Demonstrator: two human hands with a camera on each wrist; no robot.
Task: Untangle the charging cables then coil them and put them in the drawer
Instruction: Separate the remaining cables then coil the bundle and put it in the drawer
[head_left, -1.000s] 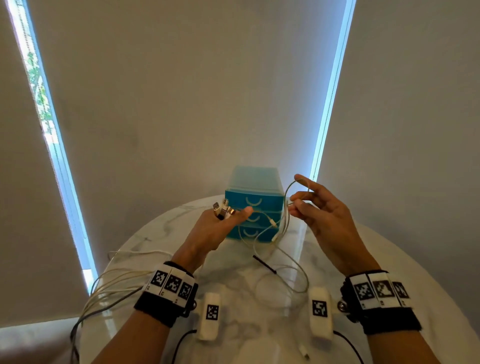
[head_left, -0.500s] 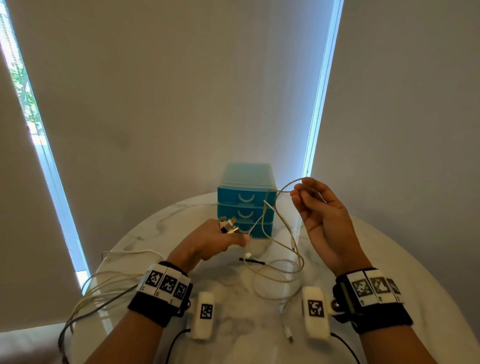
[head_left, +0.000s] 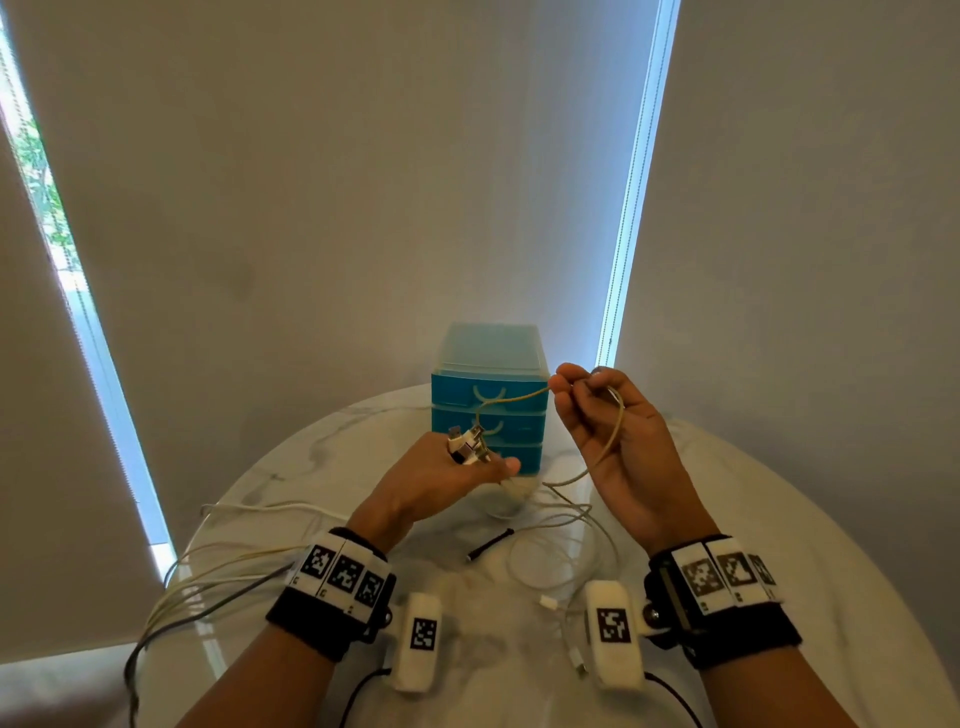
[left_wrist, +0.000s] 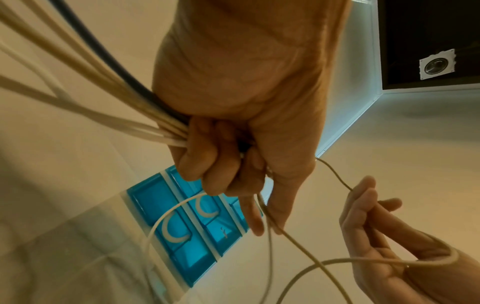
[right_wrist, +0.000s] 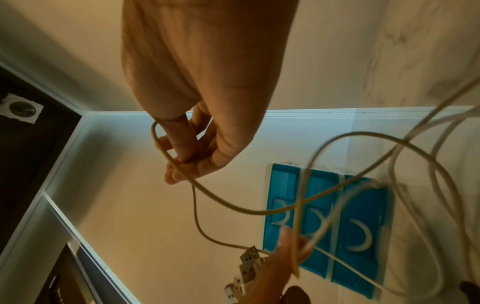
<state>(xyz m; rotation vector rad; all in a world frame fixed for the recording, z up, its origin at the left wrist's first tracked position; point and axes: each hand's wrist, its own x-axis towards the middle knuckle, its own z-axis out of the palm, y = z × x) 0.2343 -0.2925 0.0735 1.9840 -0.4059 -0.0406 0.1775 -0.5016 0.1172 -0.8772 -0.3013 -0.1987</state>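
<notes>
At frame centre my left hand (head_left: 441, 475) clamps the plugs (head_left: 467, 444) as an anchor while my right hand (head_left: 605, 415) pinches one cable (head_left: 610, 441), apart, freeing it before the drawers (head_left: 488, 410).

We see a round white marble table (head_left: 779, 519) before pale grey roller blinds (head_left: 337, 208); daylight glows through the narrow gaps (head_left: 631, 208) between them, greenery showing at the left gap (head_left: 39, 171)

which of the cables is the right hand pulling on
The tan braided cable: the right hand pinches it. The dark grey cable and white cables trail from the left hand.
</notes>
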